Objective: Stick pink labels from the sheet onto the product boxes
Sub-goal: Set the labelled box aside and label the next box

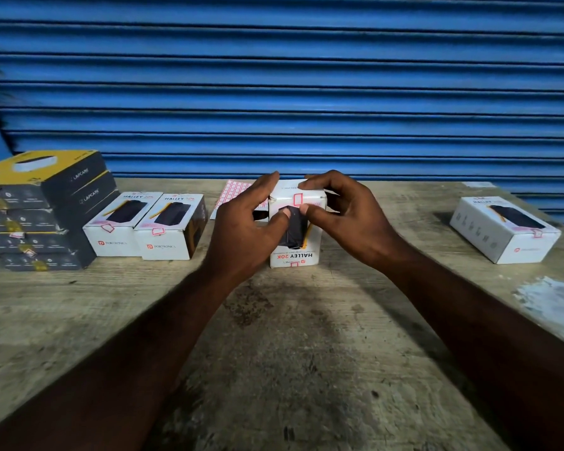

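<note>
Two bare forearms reach in from the lower edge across a worn wooden table to a white product box standing near its middle, its "HALLEY 20K" lettering upside down to the camera. Left hand clasps the box from its left side, thumb on the front face and fingers up along the far corner; right hand clasps it from the right, thumb on the front and fingers curled over the top. Between the two thumbs, a pink label sits folded over the box's top front edge. The label sheet lies flat just behind the left hand. To the left stand two more white boxes side by side, each with a pink label, next to a stack of dark and yellow boxes. Another labelled white box sits well apart at right, before a blue roller shutter.
</note>
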Available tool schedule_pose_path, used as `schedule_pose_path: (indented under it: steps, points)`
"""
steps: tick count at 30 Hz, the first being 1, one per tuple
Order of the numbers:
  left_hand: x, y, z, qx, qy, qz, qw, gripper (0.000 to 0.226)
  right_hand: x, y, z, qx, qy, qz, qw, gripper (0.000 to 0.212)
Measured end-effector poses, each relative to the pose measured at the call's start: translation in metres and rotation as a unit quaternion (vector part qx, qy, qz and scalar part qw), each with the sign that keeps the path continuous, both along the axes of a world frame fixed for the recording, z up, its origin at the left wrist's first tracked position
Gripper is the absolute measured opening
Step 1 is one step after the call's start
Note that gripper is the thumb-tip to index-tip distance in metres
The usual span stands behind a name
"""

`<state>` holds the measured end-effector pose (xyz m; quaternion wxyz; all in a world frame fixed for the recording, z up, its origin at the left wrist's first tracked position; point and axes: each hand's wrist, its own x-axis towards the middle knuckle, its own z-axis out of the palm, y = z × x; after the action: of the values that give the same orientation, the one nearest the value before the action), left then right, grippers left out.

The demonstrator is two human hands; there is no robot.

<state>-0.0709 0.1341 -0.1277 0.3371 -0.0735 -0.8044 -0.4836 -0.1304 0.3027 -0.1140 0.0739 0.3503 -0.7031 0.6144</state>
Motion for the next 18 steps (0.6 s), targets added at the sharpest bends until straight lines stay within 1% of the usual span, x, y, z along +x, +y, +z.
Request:
schedule_pose_path:
  steps: [7,12,18]
  points:
    - [0.001,-0.002,0.002,-0.007,0.011,-0.001,1.0,0.057,0.001,-0.005,-0.001,-0.038,-0.009,-0.009,0.999,0.021]
    - [0.006,0.003,0.007,-0.02,0.039,0.026,0.999,0.052,0.001,-0.01,0.0,-0.072,-0.022,-0.011,0.997,0.022]
    - [0.002,-0.002,0.006,-0.029,0.075,0.005,0.997,0.055,0.006,-0.015,-0.001,-0.102,-0.045,0.007,0.994,0.023]
